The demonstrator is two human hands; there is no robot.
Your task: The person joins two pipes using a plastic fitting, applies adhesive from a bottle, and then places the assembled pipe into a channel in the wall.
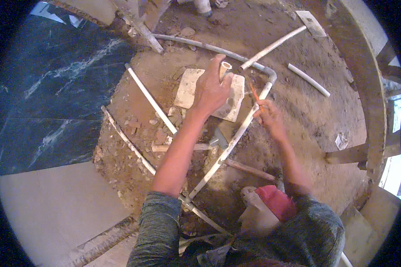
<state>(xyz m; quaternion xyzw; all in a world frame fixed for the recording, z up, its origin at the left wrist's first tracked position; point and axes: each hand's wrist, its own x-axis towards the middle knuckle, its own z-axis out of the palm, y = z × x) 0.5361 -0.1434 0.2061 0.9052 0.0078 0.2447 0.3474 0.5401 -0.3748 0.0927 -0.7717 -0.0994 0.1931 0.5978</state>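
Observation:
My left hand [211,91] holds a cream tubular pipe fitting [226,66] upright, open end up, above a dirty pale square tile [187,83]. My right hand [269,115] grips a thin orange stick-like tool [254,91], whose tip points up toward the fitting; the tip is too small to make out. That hand is over or beside a long white pipe [240,133], which runs to a grey elbow [269,73]. A hammer-like tool with a wooden handle [182,147] lies below the tile.
Dark marble slabs [53,98] and grey flooring [58,209] border the dug soil on the left. Loose pipes lie around, including a short white one [308,79] at right. Wooden framing [356,53] lines the right edge. A small slab [310,23] sits at the back.

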